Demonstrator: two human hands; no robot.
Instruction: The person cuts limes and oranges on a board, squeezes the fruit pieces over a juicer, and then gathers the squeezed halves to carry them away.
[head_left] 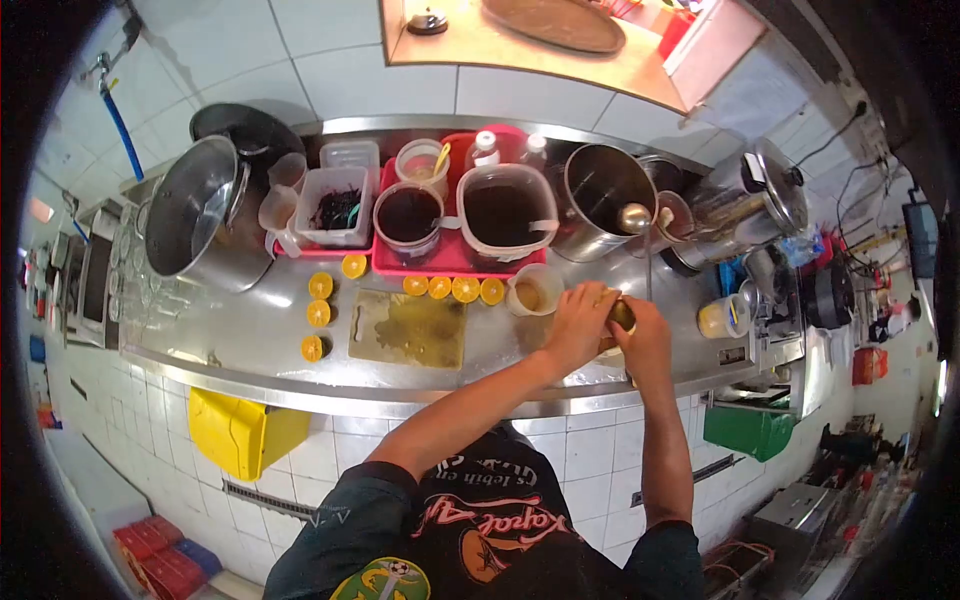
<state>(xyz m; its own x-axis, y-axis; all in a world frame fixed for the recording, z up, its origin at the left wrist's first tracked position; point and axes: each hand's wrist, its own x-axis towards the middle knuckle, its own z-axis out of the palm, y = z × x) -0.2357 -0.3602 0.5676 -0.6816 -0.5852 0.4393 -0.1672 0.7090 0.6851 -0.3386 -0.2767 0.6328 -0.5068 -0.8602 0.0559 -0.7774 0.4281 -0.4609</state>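
Observation:
My left hand (580,328) and my right hand (645,343) are close together over the steel counter. Their fingers are closed around a small, dark green, rounded piece of fruit (622,316), mostly hidden by the fingers. Just left of my left hand is a clear plastic jug (535,291) with some pale brownish liquid in it. Farther left lies a translucent cutting board (400,345), wet and stained dark. Cut orange halves stand around it, cut faces showing: several in a row behind it (465,289) and others at its left (318,313).
A red tray (385,263) behind the board holds tubs of dark liquid (508,205). A big steel pot (195,215) stands left; a tall steel pot with a ladle (608,195) stands behind my hands. At right is a yellowish tub (722,318). Bins hang below the counter edge.

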